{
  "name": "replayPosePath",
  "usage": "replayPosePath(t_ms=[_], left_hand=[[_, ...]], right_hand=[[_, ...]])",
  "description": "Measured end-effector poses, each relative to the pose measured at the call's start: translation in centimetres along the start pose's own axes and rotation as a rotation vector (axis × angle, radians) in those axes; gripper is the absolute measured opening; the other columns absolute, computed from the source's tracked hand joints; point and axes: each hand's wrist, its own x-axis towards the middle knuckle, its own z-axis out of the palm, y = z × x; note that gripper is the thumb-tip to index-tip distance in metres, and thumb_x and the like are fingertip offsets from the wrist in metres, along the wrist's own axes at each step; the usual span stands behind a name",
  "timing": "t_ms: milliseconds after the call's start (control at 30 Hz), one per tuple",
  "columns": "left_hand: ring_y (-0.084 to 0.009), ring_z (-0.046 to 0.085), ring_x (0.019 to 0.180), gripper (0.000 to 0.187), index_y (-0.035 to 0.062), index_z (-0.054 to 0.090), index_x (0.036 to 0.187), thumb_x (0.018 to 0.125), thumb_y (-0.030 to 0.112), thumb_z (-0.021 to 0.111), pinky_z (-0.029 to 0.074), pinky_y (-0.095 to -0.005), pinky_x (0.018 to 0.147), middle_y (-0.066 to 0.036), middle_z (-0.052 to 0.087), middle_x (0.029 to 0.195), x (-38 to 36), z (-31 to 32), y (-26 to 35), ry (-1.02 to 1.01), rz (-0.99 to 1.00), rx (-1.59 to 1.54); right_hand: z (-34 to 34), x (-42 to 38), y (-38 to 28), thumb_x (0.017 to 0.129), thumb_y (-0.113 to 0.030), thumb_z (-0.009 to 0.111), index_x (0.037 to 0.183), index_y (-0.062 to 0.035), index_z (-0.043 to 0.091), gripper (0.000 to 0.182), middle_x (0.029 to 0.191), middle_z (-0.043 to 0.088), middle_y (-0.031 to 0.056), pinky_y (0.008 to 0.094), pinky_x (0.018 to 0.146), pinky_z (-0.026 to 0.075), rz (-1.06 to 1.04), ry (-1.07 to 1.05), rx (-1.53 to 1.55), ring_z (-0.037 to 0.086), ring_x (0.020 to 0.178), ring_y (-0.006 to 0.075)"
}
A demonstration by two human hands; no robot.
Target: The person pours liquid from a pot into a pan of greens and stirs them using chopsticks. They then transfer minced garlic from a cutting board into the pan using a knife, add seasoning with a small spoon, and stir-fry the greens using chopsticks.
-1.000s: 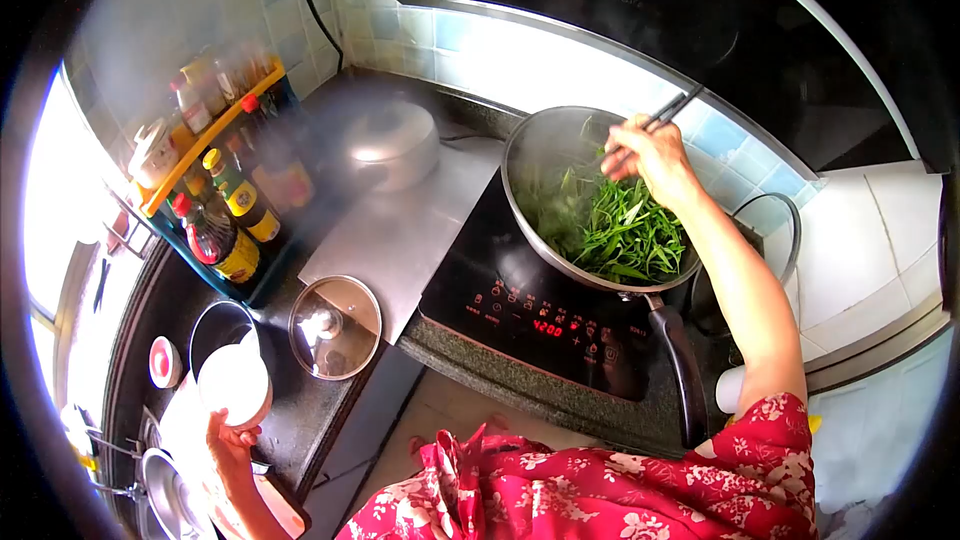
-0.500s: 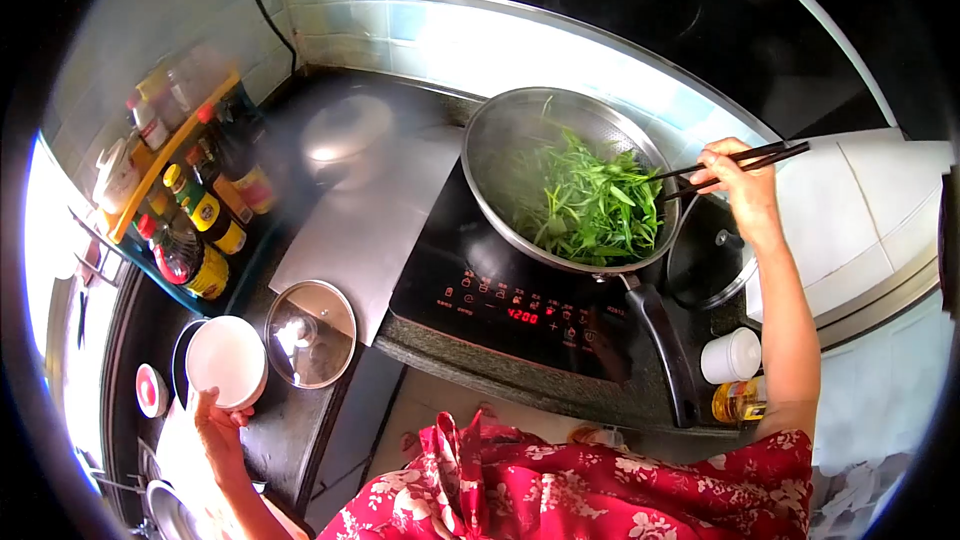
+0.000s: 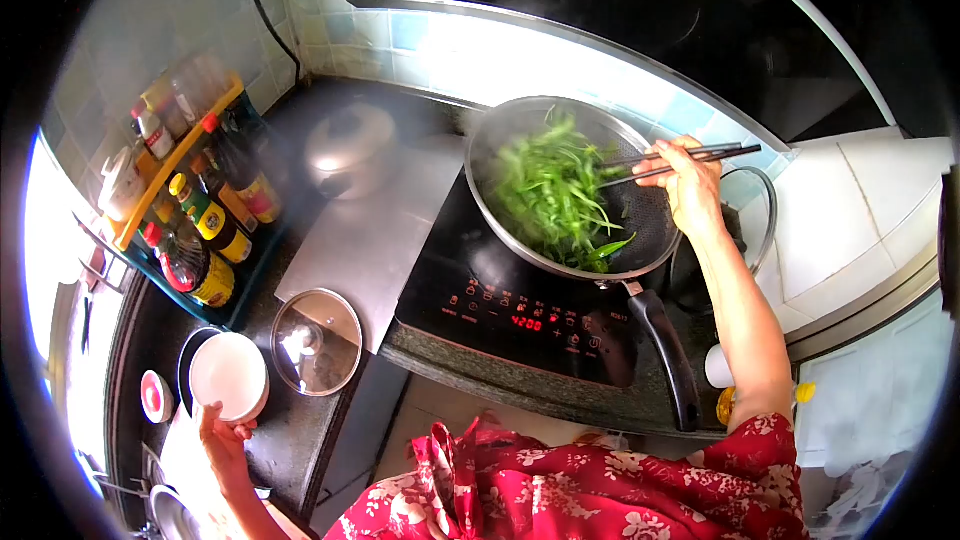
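Leafy greens lie heaped in the left and middle of a frying pan, blurred by motion and steam. My right hand is closed around dark chopsticks, whose tips reach into the greens from the right. The pan stands on a black induction cooktop with red lit digits; its black handle points toward me. At the lower left, my left hand grips the near rim of a white bowl, thumb at the edge and fingers underneath. No contents show in the bowl.
A glass lid lies right of the bowl. Behind it stands a rack of sauce bottles, with a lidded pot farther back. Another glass lid sits behind my right arm. A small red-and-white dish is far left.
My right hand and the chopsticks have moved left over the pan. The greens have shifted left, baring the pan's right side. My left hand still holds the bowl.
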Motion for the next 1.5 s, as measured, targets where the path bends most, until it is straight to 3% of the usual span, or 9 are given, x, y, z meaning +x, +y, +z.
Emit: replayPosePath(t_ms=[367,567,700,767,900,1033,1167,1367,1500], left_hand=[[-0.0157,0.054,0.045,0.036,-0.0030,0.049,0.098,0.078,0.026,0.052,0.038,-0.0199,0.038,-0.012,0.061,0.066,-1.0,0.8,-0.5,0.007,0.056,0.025],[-0.0172,0.054,0.045,0.034,-0.0027,0.047,0.098,0.076,0.022,0.052,0.039,-0.0202,0.037,-0.013,0.060,0.068,-0.8,0.7,-0.8,0.023,0.072,0.031],[-0.0186,0.055,0.045,0.033,-0.0009,0.044,0.101,0.074,0.018,0.053,0.039,-0.0202,0.036,-0.014,0.059,0.070,-1.2,1.5,-0.4,0.031,0.044,-0.015],[-0.0187,0.055,0.045,0.033,-0.0007,0.044,0.101,0.074,0.017,0.053,0.039,-0.0202,0.036,-0.014,0.059,0.070,-1.0,1.4,-0.6,0.026,0.038,-0.014],[-0.0167,0.053,0.045,0.035,-0.0038,0.051,0.096,0.078,0.026,0.052,0.038,-0.0200,0.038,-0.013,0.061,0.067,-1.0,1.8,-0.8,0.017,0.092,0.023],[-0.0197,0.055,0.046,0.034,0.0015,0.042,0.101,0.073,0.017,0.053,0.039,-0.0206,0.036,-0.014,0.058,0.073,-1.6,1.7,-0.2,0.053,0.046,-0.032],[-0.0198,0.055,0.045,0.034,0.0021,0.042,0.101,0.073,0.017,0.053,0.039,-0.0206,0.036,-0.014,0.058,0.075,-1.4,1.0,-0.4,0.056,0.065,-0.030],[-0.0198,0.055,0.044,0.033,0.0016,0.042,0.101,0.073,0.016,0.052,0.039,-0.0205,0.035,-0.014,0.058,0.074,-1.3,1.7,-0.1,0.045,0.081,-0.033],[-0.0198,0.055,0.044,0.032,0.0016,0.042,0.100,0.073,0.016,0.052,0.039,-0.0205,0.035,-0.014,0.058,0.072,-0.9,1.6,-0.2,0.040,0.062,-0.027]], right_hand=[[4.2,-1.0,1.1,0.079,-0.007,0.056,0.072,-0.0001,0.057,0.009,0.068,0.057,0.0081,0.0261,0.052,0.051,-0.023,-0.378,-0.152,0.061,0.061,0.0171],[0.5,0.7,1.8,0.076,0.001,0.053,0.066,0.0032,0.054,0.010,0.070,0.052,0.0062,0.0231,0.058,0.048,-0.460,-0.492,-0.812,0.054,0.063,0.0123],[1.6,0.5,1.8,0.078,-0.005,0.057,0.064,-0.0026,0.055,0.014,0.066,0.051,0.0027,0.0231,0.055,0.045,-0.264,-0.243,-0.283,0.054,0.061,0.0116],[2.2,-0.2,2.2,0.079,-0.007,0.058,0.068,-0.0041,0.058,0.011,0.067,0.054,0.0037,0.0228,0.054,0.046,-0.440,-0.348,-0.489,0.053,0.058,0.0107],[3.7,-3.7,1.1,0.078,-0.006,0.058,0.067,-0.0030,0.058,0.011,0.069,0.056,0.0055,0.0240,0.051,0.048,-0.146,-0.488,-0.387,0.057,0.059,0.0126],[1.6,-1.9,-2.1,0.076,-0.003,0.056,0.071,0.0009,0.057,0.007,0.061,0.058,0.0094,0.0248,0.046,0.049,-0.007,-0.195,-0.269,0.060,0.054,0.0173],[0.1,0.6,-0.9,0.079,-0.008,0.056,0.071,0.0002,0.056,0.011,0.059,0.057,0.0087,0.0218,0.042,0.047,-0.121,-0.059,-0.303,0.060,0.051,0.0169],[3.1,1.6,3.4,0.080,-0.013,0.059,0.073,0.0005,0.056,0.016,0.066,0.059,0.0108,0.0214,0.050,0.049,-0.146,-0.288,-0.049,0.061,0.057,0.0171],[3.5,0.3,2.6,0.082,-0.016,0.057,0.072,0.0025,0.055,0.022,0.068,0.061,0.0139,0.0283,0.049,0.052,-0.032,-0.390,-0.254,0.063,0.060,0.0205]])
